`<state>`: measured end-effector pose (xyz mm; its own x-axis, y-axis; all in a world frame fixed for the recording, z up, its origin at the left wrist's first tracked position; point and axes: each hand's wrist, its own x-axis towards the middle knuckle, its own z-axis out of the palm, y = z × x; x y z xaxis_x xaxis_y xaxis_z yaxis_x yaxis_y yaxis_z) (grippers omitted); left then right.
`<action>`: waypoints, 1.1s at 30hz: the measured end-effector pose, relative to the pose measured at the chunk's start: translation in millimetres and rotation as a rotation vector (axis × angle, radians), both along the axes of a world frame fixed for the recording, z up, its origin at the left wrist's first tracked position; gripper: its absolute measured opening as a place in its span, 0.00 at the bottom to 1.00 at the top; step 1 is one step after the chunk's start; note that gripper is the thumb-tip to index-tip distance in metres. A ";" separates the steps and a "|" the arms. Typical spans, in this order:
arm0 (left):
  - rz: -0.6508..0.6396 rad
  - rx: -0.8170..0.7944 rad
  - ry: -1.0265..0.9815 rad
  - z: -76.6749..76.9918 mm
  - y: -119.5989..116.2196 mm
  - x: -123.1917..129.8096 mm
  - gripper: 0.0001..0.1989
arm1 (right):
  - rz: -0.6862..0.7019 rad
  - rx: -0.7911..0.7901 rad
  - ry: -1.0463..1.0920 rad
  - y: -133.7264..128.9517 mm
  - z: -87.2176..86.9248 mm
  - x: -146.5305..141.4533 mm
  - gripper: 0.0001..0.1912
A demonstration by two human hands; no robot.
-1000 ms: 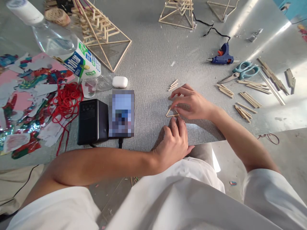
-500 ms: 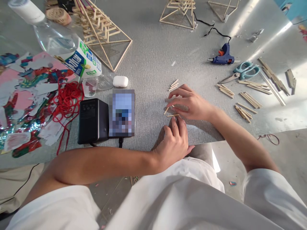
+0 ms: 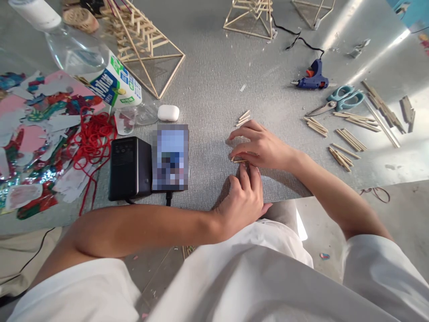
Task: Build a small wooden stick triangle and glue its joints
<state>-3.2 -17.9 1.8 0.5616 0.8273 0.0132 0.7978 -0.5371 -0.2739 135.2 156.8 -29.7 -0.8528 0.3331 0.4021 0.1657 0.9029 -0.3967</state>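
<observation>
A short wooden stick (image 3: 238, 161) lies on the table between my hands. My left hand (image 3: 243, 197) rests below it, fingers stretched forward and fingertips at the stick's near side. From the right, my right hand (image 3: 259, 145) arches over the same spot with its fingers apart, the lower ones close to the stick. Another stick near those fingertips is mostly covered by the hand. Just beyond the right hand lie several short sticks (image 3: 243, 118) in a small group.
On the right are a blue glue gun (image 3: 313, 78), scissors (image 3: 338, 100) and bundles of sticks (image 3: 351, 140). At left stand a black power bank (image 3: 129, 167), a phone (image 3: 170, 156), an earbud case (image 3: 168, 113), a bottle (image 3: 110, 82) and red yarn (image 3: 90, 138). Stick pyramids (image 3: 161, 71) stand behind.
My right hand has shifted slightly left and covers more of the slanted stick near its fingertips. My left hand has hardly moved.
</observation>
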 end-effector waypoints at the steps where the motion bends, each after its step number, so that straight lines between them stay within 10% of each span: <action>1: -0.001 -0.002 0.000 0.3 0.1 -0.1 0.42 | 0.001 -0.002 0.002 -0.1 0.2 0.4 0.13; 24: -0.002 -0.030 -0.016 -3.7 0.4 -0.4 0.40 | -0.168 -0.048 0.039 12.6 2.6 19.4 0.11; 33: 0.008 -0.034 -0.036 -3.9 0.2 0.0 0.40 | -0.029 -0.056 0.042 4.6 4.4 9.9 0.12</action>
<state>-3.2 -17.8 -2.1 0.5549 0.8319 0.0053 0.8109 -0.5395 -0.2266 145.1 161.4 -25.3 -0.8253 0.3806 0.4173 0.1740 0.8742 -0.4532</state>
